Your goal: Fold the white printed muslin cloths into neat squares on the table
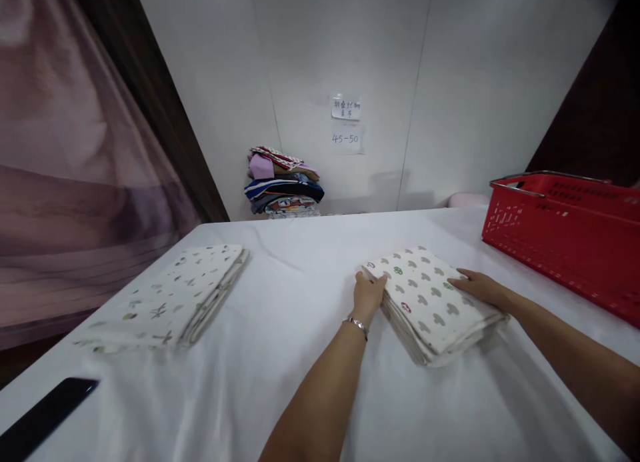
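Observation:
A folded white cloth with grey cactus prints point(430, 301) lies on the white-covered table point(300, 315), right of centre. My left hand point(367, 295), with a silver bracelet on the wrist, grips the cloth's near left corner with curled fingers. My right hand point(477, 285) lies flat on the cloth's right side, fingers stretched out. A second folded white cloth with small leaf prints point(173, 301) rests on the left of the table, away from both hands.
A red plastic basket point(570, 232) stands at the table's right edge. A dark phone point(43, 415) lies at the near left corner. A pile of coloured fabrics point(284, 182) sits behind the table by the white wall. A pinkish curtain point(60, 182) hangs on the left.

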{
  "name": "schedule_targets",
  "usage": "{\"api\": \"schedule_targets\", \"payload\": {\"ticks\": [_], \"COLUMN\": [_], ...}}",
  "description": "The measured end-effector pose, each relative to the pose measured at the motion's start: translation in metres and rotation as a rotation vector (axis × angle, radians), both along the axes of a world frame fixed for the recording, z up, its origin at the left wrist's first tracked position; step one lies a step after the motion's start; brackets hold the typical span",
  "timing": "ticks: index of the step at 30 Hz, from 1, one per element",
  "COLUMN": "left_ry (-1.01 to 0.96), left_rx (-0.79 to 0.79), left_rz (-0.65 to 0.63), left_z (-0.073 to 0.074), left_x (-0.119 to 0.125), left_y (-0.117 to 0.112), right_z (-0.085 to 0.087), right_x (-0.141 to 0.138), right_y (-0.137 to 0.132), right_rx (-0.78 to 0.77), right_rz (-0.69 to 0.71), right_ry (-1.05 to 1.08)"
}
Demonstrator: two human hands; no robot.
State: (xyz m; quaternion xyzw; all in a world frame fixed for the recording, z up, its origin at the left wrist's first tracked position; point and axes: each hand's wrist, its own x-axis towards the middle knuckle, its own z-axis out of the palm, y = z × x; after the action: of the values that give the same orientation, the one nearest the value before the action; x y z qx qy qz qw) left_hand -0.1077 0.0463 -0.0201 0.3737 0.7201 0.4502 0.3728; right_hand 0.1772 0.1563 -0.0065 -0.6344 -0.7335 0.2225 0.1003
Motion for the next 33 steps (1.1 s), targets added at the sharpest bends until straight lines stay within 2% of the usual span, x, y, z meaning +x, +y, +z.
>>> {"api": "schedule_targets", "payload": {"ticks": [4,7,9,11,12,14,16,19,21,24,27,30,33], "left_ry": [0.033,0.044,0.064,0.112,0.141,0.17,0.167,0.141,0.134,0.131,0.101,0.074,0.085], "left_rx": [-0.045,-0.034,-0.002,0.037,0.04,0.014,-0.031,-0.053,-0.029,0.058,0.146,0.158,0.093], "left_rz": [0.023,0.032,0.045,0.058,0.052,0.022,-0.001,-0.013,-0.007,0.027,0.013,-0.042,-0.034], "left_z": [0.001,0.006,0.013,0.021,0.025,0.028,0.027,0.021,0.019,0.023,0.028,0.028,0.022], "left_x": [0.005,-0.006,-0.024,-0.048,-0.061,-0.083,-0.096,-0.1,-0.097,-0.091,-0.085,-0.078,-0.07], "left_y": [0.014,0.022,0.027,0.031,0.031,0.026,0.016,-0.005,-0.021,-0.048,-0.08,-0.11,-0.131], "right_z": [0.001,0.004,0.006,0.005,0.003,-0.002,-0.008,-0.01,-0.006,0.006,0.016,0.02,0.021], "right_x": [-0.005,-0.013,-0.023,-0.037,-0.045,-0.059,-0.067,-0.069,-0.065,-0.063,-0.07,-0.088,-0.115], "right_y": [0.004,-0.008,-0.027,-0.048,-0.058,-0.072,-0.077,-0.074,-0.074,-0.087,-0.113,-0.142,-0.163], "right_rx": [-0.107,-0.125,-0.225,-0.324,-0.314,-0.196,-0.068,-0.042,-0.027,0.165,0.353,0.351,0.346], "right_rz": [0.047,0.011,0.028,0.108,0.141,0.155,0.128,0.111,0.109,0.147,0.304,0.55,0.731], "right_ry": [0.046,0.044,0.142,0.301,0.351,0.346,0.254,0.154,0.095,0.049,0.181,0.338,0.369]}}
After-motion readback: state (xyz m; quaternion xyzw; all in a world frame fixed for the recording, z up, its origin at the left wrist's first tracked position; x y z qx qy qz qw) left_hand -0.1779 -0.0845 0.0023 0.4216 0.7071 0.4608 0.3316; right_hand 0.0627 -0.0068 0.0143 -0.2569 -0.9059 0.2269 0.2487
